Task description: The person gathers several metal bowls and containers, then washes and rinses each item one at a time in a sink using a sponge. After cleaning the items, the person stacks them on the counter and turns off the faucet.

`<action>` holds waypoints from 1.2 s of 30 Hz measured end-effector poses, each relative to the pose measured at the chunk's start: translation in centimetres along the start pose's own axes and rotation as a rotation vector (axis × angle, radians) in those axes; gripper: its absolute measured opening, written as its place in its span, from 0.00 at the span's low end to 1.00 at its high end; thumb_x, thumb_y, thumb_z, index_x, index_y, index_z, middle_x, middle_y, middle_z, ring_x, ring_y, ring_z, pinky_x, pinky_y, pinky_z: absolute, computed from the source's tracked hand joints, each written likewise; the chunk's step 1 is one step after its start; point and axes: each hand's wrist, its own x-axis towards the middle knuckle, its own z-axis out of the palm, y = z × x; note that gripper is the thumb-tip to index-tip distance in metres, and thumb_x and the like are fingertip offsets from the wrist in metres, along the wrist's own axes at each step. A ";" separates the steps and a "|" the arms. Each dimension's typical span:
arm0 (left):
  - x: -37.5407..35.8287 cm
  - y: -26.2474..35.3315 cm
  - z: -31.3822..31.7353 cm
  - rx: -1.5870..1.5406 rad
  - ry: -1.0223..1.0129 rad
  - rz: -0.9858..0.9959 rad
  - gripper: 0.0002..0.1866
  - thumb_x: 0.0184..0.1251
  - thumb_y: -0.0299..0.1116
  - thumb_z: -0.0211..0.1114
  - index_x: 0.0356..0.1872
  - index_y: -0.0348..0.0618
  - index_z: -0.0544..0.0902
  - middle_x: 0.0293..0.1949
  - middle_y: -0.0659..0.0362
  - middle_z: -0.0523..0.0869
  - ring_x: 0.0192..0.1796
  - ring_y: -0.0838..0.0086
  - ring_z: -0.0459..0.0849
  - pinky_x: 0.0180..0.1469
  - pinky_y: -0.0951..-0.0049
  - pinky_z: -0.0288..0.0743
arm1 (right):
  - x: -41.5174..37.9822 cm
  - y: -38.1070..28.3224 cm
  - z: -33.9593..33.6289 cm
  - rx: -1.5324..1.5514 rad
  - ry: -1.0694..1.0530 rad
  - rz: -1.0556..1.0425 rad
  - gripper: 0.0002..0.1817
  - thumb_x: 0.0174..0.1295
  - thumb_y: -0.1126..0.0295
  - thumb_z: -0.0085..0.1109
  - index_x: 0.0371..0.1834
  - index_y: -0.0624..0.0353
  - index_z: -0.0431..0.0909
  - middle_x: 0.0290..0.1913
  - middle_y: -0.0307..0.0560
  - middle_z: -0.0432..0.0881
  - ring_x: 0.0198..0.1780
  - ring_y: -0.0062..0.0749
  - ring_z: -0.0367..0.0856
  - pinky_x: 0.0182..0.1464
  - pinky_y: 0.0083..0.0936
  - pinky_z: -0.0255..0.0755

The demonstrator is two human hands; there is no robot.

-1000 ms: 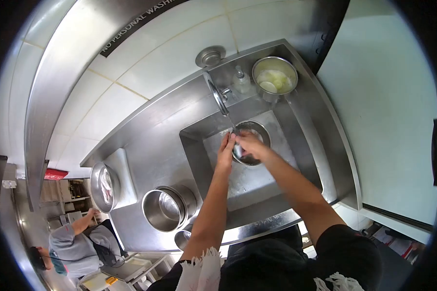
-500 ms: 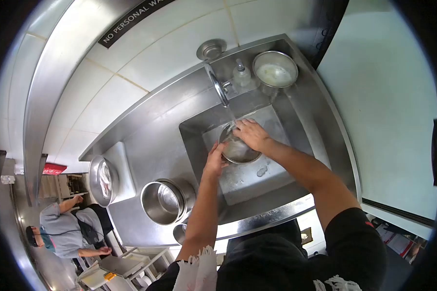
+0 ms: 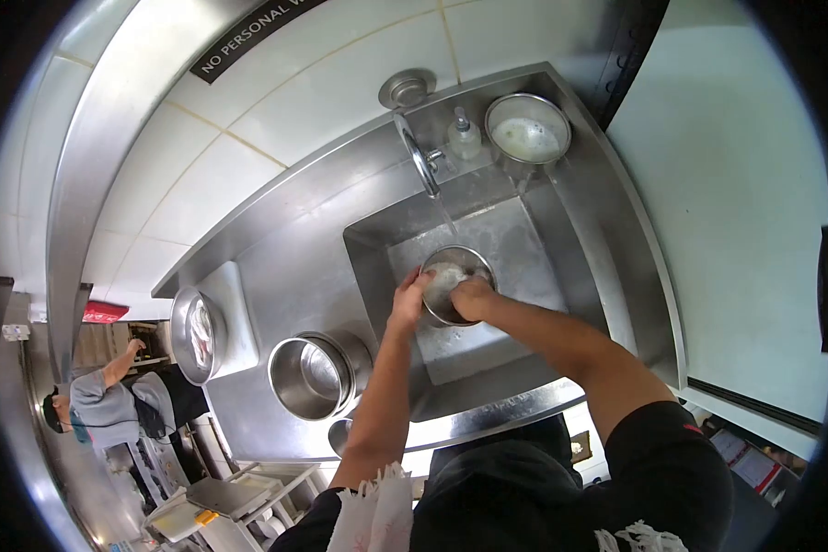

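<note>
A round metal bowl (image 3: 440, 304) with cloudy, whitish water in it is held low in the sink (image 3: 561, 267). My left hand (image 3: 408, 298) grips its left rim, thumb at the edge. Inside the bowl is my right hand (image 3: 474, 296), curled against the inner right side; its fingertips are hidden, and I cannot make out what they hold. A thin stream of water falls from the faucet (image 3: 419, 161) just behind the bowl.
At the back right stand a soap bottle (image 3: 465, 138) and a metal bowl of foamy liquid (image 3: 529, 138). Nested metal pots (image 3: 294, 377) sit left of the sink. Farther left, a metal bowl (image 3: 182, 340) rests by a white board (image 3: 237, 322). A person (image 3: 115, 405) stands beyond the counter.
The bowl has come nearer to me, out from under the faucet's stream. My right hand has gone from the far rim down inside the bowl. The other person has raised an arm.
</note>
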 end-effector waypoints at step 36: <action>1.0 -4.4 3.9 0.538 0.295 0.435 0.39 0.53 0.47 0.75 0.70 0.57 0.76 0.64 0.40 0.74 0.62 0.51 0.79 0.67 0.58 0.72 | 2.1 -0.9 6.9 1.706 -0.021 0.066 0.22 0.77 0.58 0.46 0.61 0.63 0.77 0.56 0.44 0.82 0.52 0.29 0.78 0.54 0.27 0.73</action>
